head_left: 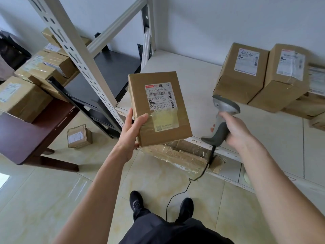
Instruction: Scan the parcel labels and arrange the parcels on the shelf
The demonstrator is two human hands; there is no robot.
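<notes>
The parcel [159, 110] is held up in front of the shelf [202, 88], label facing the person, the left hand [131, 132] gripping its lower left corner with thumb on the front. At its three o'clock, just beside it, the right hand [234, 128] is closed round the handle of a grey scanner [222, 118]. Two boxes [262, 74] stand on the shelf at two o'clock. More boxes crowd a tabletop [22, 138] at nine o'clock.
</notes>
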